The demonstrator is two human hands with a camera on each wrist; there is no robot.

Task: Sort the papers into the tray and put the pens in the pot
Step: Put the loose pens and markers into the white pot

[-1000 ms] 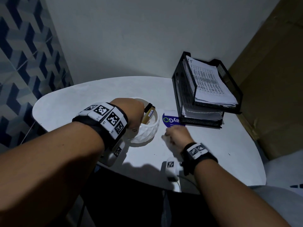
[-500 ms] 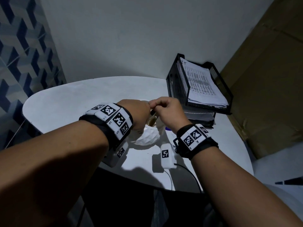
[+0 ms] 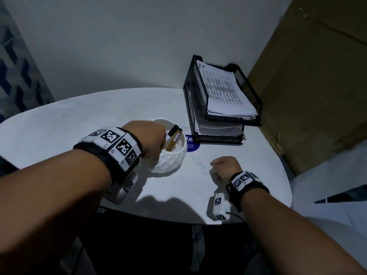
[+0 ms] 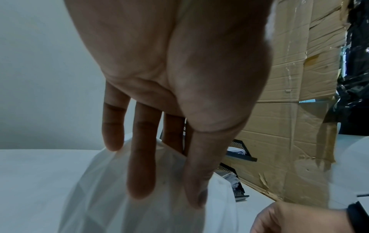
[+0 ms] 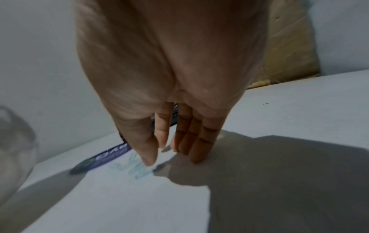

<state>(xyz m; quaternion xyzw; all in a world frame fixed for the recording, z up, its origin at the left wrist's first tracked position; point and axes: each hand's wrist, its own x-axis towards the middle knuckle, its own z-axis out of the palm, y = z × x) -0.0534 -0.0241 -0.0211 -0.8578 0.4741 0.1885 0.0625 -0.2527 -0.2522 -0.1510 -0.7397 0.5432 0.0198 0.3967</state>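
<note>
A white faceted pot (image 3: 172,161) stands mid-table with a yellow pen with a black cap (image 3: 172,138) leaning inside it. My left hand (image 3: 156,143) holds the pot by its near rim; in the left wrist view the thumb and fingers (image 4: 139,170) lie on the pot's wall (image 4: 111,197). A black mesh two-tier tray (image 3: 188,100) at the back right holds printed papers (image 3: 224,90) in its top tier. My right hand (image 3: 215,169) rests fingertips-down on the table right of the pot, holding nothing I can see. Its fingertips (image 5: 148,162) touch beside small pale clips (image 5: 135,169).
A blue sticker or card (image 3: 191,144) lies between pot and tray. The clips (image 3: 199,164) lie scattered just right of the pot. Cardboard (image 3: 307,96) leans against the wall on the right. The round white table (image 3: 79,120) ends close to my body.
My right hand, which was up over the pot half a second ago, has dropped back to the table right of the pot. The left hand has stayed on the pot.
</note>
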